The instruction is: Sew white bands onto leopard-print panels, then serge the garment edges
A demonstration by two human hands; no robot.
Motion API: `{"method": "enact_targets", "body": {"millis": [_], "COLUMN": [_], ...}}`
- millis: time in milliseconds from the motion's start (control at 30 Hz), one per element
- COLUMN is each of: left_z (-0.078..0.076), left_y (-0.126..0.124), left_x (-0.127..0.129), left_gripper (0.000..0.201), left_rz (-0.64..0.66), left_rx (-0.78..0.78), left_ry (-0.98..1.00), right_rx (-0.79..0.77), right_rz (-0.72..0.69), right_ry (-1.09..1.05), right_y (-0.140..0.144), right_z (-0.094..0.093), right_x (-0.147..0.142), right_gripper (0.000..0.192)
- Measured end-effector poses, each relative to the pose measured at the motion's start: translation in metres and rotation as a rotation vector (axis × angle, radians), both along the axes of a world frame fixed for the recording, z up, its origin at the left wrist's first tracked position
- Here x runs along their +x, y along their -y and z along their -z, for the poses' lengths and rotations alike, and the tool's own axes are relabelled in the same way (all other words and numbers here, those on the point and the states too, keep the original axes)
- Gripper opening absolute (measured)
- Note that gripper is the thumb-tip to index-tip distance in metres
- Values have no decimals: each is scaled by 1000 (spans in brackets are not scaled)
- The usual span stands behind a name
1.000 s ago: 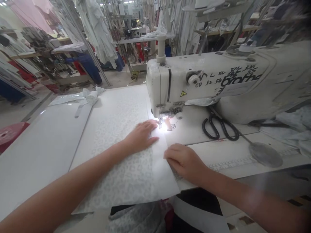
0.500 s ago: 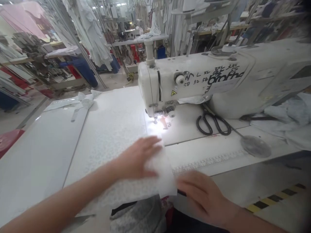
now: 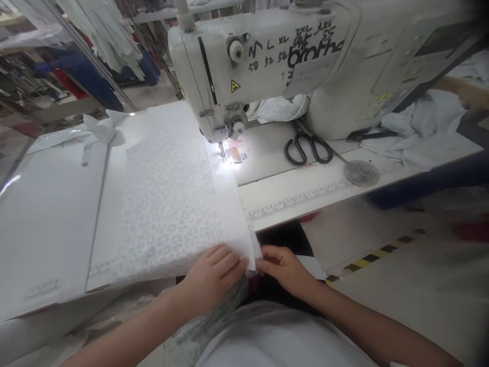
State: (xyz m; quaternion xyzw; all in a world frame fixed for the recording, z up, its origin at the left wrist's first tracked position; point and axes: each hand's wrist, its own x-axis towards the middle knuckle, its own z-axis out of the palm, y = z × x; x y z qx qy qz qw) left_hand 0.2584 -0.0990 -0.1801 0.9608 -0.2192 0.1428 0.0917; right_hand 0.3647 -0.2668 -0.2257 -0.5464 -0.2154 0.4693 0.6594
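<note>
A pale leopard-print fabric [image 3: 168, 204] lies over the table, with a plain white strip [image 3: 233, 214] along its right side running up to the lit presser foot [image 3: 222, 150] of a sewing machine [image 3: 263, 66]. At the near corner, my left hand [image 3: 216, 275] is closed on the fabric's edge, fingers together on top. Just to its right, my right hand [image 3: 284, 267] pinches the corner of a fabric layer beside the white strip. Part of the fabric hangs below the table edge, partly hidden by my left forearm.
Black-handled scissors [image 3: 309, 148] and a round flat disc on a rod [image 3: 361, 173] lie right of the needle. A printed ruler [image 3: 298, 200] runs along the front edge. Crumpled fabric [image 3: 424, 127] is piled at right; fabric scraps [image 3: 99, 130] lie at left.
Both hands have come nearer to my body, to the fabric's near corner. My left hand, formerly spread on the fabric, now grips its edge. The view has tilted downward.
</note>
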Motion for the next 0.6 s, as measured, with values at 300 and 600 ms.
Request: {"method": "enact_targets", "body": {"millis": [300,600], "left_z": [10,17], "left_y": [9,14], "left_x": [2,-4], "left_gripper": [26,26], "left_rz": [47,-9], "left_rx": [-97,-49], "left_ry": [23,119], "right_rx": [-77,-53], "right_rz": [-26,-83], "right_ry": [34,-123], "right_y": [18,15], "right_z": [-12,-6], "right_x": [-6,-5], "right_gripper": [26,22]}}
